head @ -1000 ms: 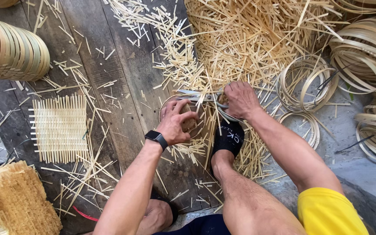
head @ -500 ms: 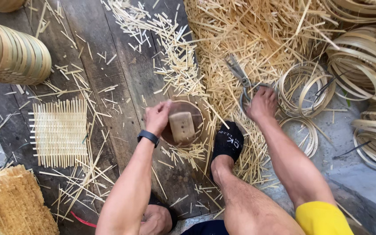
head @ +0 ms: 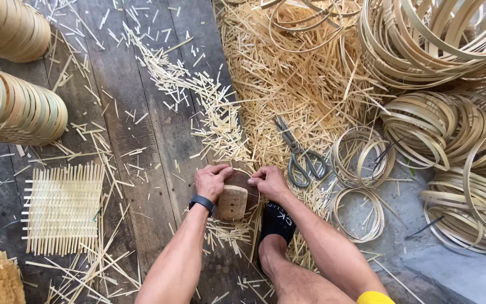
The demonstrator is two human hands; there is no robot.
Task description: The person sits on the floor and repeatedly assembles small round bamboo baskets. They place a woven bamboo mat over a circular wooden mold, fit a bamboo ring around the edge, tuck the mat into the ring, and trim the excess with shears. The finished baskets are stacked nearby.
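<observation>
Your hands find bare floor planks (head: 142, 141) leftward; scissors (head: 302, 155), bamboo hoops (head: 361, 163) and straw litter (head: 288, 79) crowd rightward.

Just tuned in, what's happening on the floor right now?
A person sits on a plank floor with both hands on a round wooden mould. The left hand grips its left edge and the right hand pinches its upper right rim. Scissors lie untouched on the bamboo strip pile just beyond. A woven bamboo mat lies to the left, bamboo hoops to the right.
</observation>
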